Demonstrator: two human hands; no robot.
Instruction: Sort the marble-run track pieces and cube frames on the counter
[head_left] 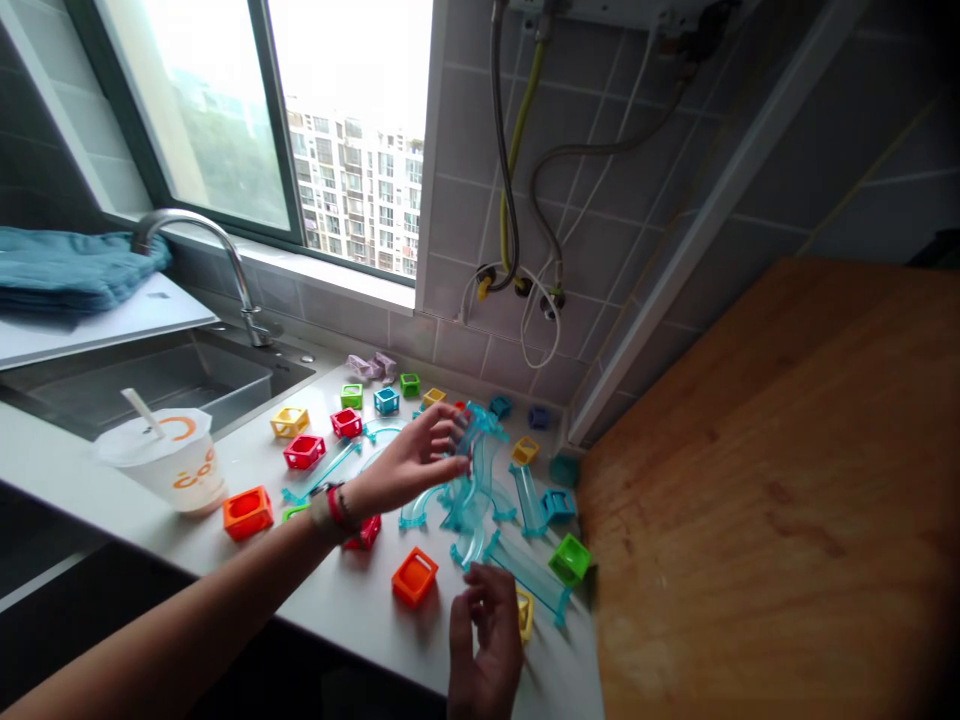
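Note:
My left hand (416, 462) reaches over the counter, its thumb and fingers apart around a gap. Close to its fingertips is a clear teal track piece (485, 422), on top of a heap of curved and straight teal track pieces (472, 500); whether the fingertips touch it I cannot tell. At the counter's near side, my right hand (486, 640) has loosely curled fingers, with the thumb apart and nothing visible in them. A yellow cube frame (524, 614) is partly hidden behind it. Left of that hand sits an orange cube frame (415, 577); a straight teal track (529, 578) lies beyond.
Several coloured cube frames, including a red one (304, 452) and a green one (571, 559), are spread over the white counter (337, 610). A lidded drink cup (176, 465) with a straw stands near the sink (225, 375). A wooden board (765, 500) borders the right side.

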